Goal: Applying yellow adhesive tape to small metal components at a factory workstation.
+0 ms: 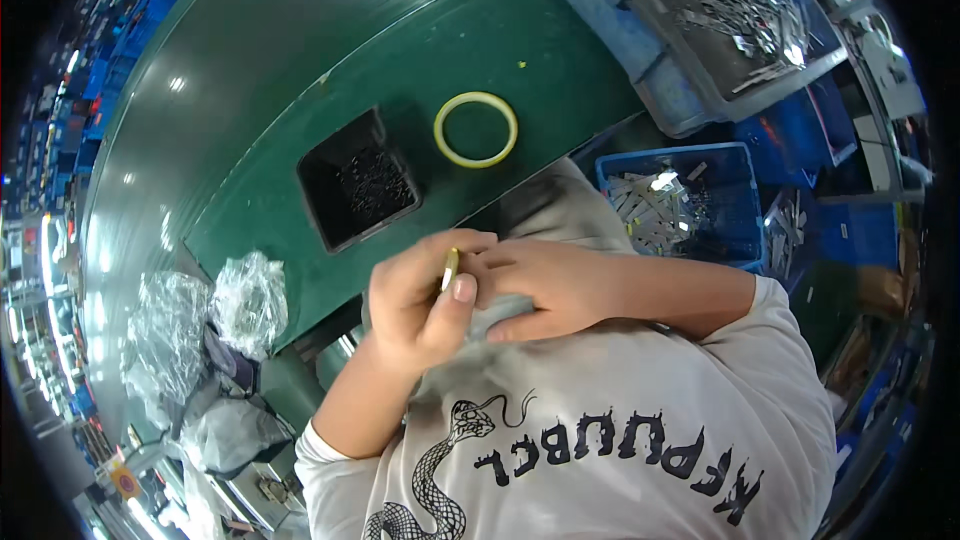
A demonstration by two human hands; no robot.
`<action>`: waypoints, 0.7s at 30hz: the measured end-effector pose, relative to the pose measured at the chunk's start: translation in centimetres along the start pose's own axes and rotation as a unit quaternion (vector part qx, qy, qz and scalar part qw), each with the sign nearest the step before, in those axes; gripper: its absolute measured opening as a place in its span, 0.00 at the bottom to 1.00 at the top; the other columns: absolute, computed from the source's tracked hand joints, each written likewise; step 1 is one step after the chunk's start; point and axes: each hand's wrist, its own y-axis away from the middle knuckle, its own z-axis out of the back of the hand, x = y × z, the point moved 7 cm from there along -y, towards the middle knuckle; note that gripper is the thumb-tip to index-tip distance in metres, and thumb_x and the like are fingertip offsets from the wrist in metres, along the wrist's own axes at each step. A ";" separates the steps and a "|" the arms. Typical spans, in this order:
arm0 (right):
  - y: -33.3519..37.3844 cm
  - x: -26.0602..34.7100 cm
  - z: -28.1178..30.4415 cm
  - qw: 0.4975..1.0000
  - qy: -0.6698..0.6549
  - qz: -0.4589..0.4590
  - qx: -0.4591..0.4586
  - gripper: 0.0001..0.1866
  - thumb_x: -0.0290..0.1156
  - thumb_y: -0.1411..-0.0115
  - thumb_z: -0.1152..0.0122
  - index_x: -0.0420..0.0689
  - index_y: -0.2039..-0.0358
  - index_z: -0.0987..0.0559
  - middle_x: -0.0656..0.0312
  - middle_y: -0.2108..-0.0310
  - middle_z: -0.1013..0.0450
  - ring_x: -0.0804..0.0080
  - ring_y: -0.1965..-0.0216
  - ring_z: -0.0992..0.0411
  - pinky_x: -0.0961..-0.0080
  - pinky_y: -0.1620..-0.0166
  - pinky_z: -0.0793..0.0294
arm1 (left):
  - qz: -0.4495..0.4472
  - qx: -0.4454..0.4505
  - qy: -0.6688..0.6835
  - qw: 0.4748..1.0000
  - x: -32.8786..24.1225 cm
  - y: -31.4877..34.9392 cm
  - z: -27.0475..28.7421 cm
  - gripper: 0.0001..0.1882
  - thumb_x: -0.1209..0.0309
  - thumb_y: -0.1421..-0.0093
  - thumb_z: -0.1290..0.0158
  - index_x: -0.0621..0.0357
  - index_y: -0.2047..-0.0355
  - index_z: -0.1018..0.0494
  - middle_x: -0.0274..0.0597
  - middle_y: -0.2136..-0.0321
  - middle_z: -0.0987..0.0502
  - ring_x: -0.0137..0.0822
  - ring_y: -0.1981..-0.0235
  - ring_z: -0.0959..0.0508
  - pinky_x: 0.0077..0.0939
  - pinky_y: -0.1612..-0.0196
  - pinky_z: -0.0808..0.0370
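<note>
My left hand [415, 305] is closed, its thumb and forefinger pinching a small narrow yellow piece with a pale, shiny lower part [450, 268]. Its exact kind is too small to make out. From the right, my right hand [555, 285] meets the left one; its thumb stands apart and its fingertips are partly hidden by the left hand. Beyond my hands on the green table [420, 50] is a black bin [318, 195] of small dark parts. A yellow ring-shaped roll of tape [476, 130] lies flat to the right of that bin.
A large grey-blue bin [690, 105] heaped with thin metal strips stands at the far right. Nearer, a blue crate [675, 155] holds flat metal pieces. Crumpled clear plastic bags [250, 305] lie at the left table edge. A curved shiny surface [130, 170] runs along the far left.
</note>
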 end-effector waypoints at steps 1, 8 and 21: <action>-0.1 0.0 -0.3 0.998 -0.063 0.005 0.021 0.19 0.40 0.43 0.36 0.43 0.55 0.22 0.55 0.59 0.27 0.52 0.55 0.29 0.60 0.53 0.29 | -0.033 0.003 -0.024 0.999 -0.4 -0.4 -0.6 0.19 0.65 0.32 0.56 0.75 0.58 0.28 0.45 0.80 0.23 0.29 0.82 0.25 0.21 0.77 0.30; 4.6 -2.3 2.4 0.995 -0.014 -0.093 -0.015 0.14 0.37 0.41 0.36 0.41 0.60 0.20 0.51 0.57 0.26 0.50 0.55 0.29 0.59 0.54 0.28 | -0.138 0.114 -0.015 0.984 -0.2 -1.0 -5.3 0.11 0.74 0.38 0.50 0.69 0.58 0.26 0.53 0.66 0.19 0.46 0.65 0.19 0.34 0.60 0.23; 15.7 5.2 20.9 0.815 0.519 -0.078 -0.246 0.19 0.36 0.55 0.25 0.46 0.62 0.19 0.61 0.62 0.24 0.57 0.63 0.26 0.63 0.59 0.28 | 0.139 -0.031 -0.158 0.977 7.6 7.5 4.6 0.16 0.78 0.42 0.47 0.67 0.52 0.29 0.45 0.68 0.21 0.36 0.67 0.21 0.30 0.59 0.24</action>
